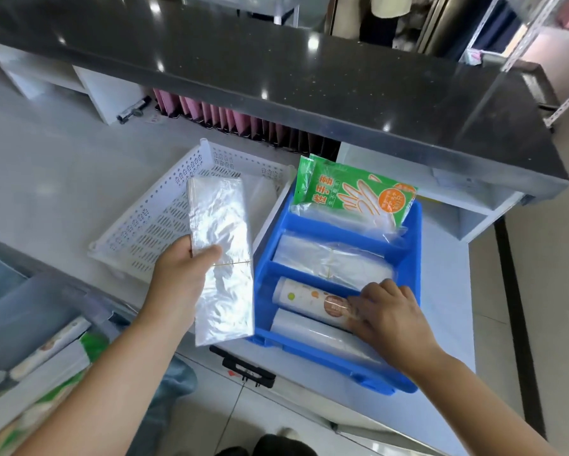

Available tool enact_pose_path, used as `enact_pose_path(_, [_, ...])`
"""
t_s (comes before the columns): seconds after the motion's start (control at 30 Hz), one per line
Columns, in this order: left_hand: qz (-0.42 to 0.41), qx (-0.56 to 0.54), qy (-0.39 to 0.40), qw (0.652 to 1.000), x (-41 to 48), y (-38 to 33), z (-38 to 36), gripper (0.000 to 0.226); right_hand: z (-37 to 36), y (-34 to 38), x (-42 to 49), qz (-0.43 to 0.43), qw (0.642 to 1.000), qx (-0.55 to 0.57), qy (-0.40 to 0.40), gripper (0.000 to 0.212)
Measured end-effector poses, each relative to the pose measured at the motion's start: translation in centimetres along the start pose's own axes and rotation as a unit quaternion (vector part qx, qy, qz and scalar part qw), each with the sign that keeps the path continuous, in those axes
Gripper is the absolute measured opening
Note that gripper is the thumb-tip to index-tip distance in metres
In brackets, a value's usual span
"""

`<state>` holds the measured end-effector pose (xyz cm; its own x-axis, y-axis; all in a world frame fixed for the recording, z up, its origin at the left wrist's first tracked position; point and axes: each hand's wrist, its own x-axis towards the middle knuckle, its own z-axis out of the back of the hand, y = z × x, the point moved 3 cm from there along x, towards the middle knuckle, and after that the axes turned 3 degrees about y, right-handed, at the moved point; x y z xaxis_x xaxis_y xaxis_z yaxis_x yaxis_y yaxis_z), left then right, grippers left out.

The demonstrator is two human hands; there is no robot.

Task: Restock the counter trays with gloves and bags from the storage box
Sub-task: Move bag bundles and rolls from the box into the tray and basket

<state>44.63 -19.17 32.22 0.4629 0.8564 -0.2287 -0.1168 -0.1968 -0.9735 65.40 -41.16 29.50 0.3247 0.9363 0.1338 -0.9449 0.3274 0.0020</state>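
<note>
Clear bag pack hangs over the edge where the white perforated tray meets the blue divided tray, its left edge pinched in the left grip, thumb on top. The right grip curls over the end of a printed roll in the blue tray's nearest compartment. A green glove pack leans in the farthest, both trays on the white counter.

A flat bundle of clear bags is held over the near corner of the white perforated tray. In the blue divided tray beside it, a green glove pack is propped at the back, a second clear bundle is laid in the middle compartment, and a printed roll and a clear roll are laid nearest.
</note>
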Motion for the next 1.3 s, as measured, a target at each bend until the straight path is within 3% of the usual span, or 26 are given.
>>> enact_pose_path(0.1, [0.003,-0.021,0.002,1.0,0.1,-0.6,-1.7,0.008,0.8,-0.1,1.0,-0.032,0.987,0.155,-0.024,0.014])
enact_pose_path(0.17, [0.009,-0.038,0.014,0.999,0.1,-0.9,-3.0,0.007,1.3,0.4,2.2,-0.081,0.951,0.295,-0.037,0.012])
enact_pose_path(0.33, [0.013,-0.071,0.06,0.996,0.6,-1.7,-6.9,0.01,1.3,3.8,5.8,-0.205,0.757,0.62,0.031,0.016])
enact_pose_path(0.4, [0.011,-0.086,0.084,0.993,0.9,-2.0,-8.4,0.012,1.5,4.7,6.9,-0.215,0.714,0.666,0.029,0.013])
enact_pose_path(0.6, [-0.013,-0.036,0.198,0.979,3.3,-3.1,-11.1,0.014,2.6,2.9,7.4,-0.305,0.709,0.634,-0.047,0.014])
enact_pose_path(0.7, [-0.081,0.104,0.203,0.97,6.7,-3.4,-10.7,0.015,3.5,0.0,6.9,-0.364,0.732,0.569,-0.094,0.005])
enact_pose_path(0.77, [-0.139,0.22,0.214,0.941,8.8,-3.0,-10.8,0.02,4.1,-2.0,6.3,-0.39,0.754,0.515,-0.119,0.007])
enact_pose_path(0.83, [-0.174,0.334,0.259,0.89,10.3,-1.9,-12.0,0.022,4.5,-3.4,5.5,-0.418,0.778,0.45,-0.131,0.02])
enact_pose_path(0.97, [-0.265,0.565,0.375,0.686,11.0,0.8,-15.8,0.024,4.5,-5.3,3.7,-0.474,0.782,0.373,-0.156,0.016])
enact_pose_path(1.03, [-0.272,0.608,0.398,0.631,10.8,1.5,-16.9,0.02,4.3,-5.8,3.0,-0.492,0.778,0.354,-0.165,0.014])
enact_pose_path(1.1, [-0.271,0.622,0.401,0.616,10.6,1.8,-17.5,0.022,4.1,-6.1,2.4,-0.509,0.77,0.346,-0.165,0.013])
enact_pose_path(1.3, [-0.292,0.595,0.377,0.647,10.9,2.2,-17.7,0.038,3.5,-6.6,1.1,-0.526,0.757,0.352,-0.16,0.014])
